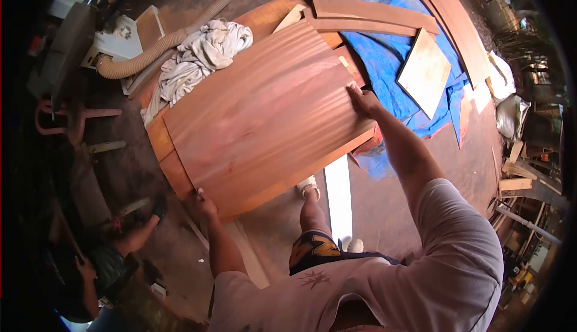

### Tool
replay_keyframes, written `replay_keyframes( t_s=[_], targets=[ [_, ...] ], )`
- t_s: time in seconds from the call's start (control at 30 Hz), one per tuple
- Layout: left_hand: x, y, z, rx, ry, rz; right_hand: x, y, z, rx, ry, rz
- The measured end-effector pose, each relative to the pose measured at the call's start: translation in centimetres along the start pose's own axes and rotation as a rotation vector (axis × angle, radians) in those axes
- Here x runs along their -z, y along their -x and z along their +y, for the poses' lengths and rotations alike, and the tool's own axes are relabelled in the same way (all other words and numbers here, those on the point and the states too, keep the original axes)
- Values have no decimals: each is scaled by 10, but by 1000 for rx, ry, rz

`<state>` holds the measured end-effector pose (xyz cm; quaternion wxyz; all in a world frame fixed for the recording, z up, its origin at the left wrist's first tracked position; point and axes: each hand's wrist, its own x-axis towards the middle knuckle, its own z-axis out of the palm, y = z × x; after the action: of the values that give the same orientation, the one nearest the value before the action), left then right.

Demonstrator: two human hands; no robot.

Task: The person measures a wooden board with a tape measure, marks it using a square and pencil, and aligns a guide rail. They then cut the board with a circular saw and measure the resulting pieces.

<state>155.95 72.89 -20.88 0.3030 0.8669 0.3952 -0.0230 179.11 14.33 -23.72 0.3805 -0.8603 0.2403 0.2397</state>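
Note:
A wide reddish-brown wooden panel (pixel 258 115) lies flat over an orange-toned wooden table (pixel 158 141). My left hand (pixel 206 204) is closed on its near left corner, thumb on top. At the right end, my right hand (pixel 364 101) grips the panel's edge, its thumb on the upper face. The fingers under the panel are hidden on both sides. A crumpled whitish cloth (pixel 207 52) rests against the panel's far left side. Beyond the far right corner, long brown boards (pixel 372 16) lie partly on a blue tarp (pixel 375 67).
A pale square board (pixel 425 73) and long planks (pixel 458 37) lie on the tarp. A ribbed hose (pixel 123 70) runs behind the cloth from a white machine. Another person (pixel 114 266) is at lower left. A white strip (pixel 338 196) lies by my leg.

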Motion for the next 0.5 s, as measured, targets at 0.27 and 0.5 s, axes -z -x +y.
replay_keyframes(
  t_s=[0.27, 0.5],
  targets=[
    [-38, 15, -8, -174, -303, -52, -15, 43, 38, 270, 123, 96],
    [-153, 109, 84, -271, -458, -395, -4, 174, 153, 362, 194, -323]
  ],
)
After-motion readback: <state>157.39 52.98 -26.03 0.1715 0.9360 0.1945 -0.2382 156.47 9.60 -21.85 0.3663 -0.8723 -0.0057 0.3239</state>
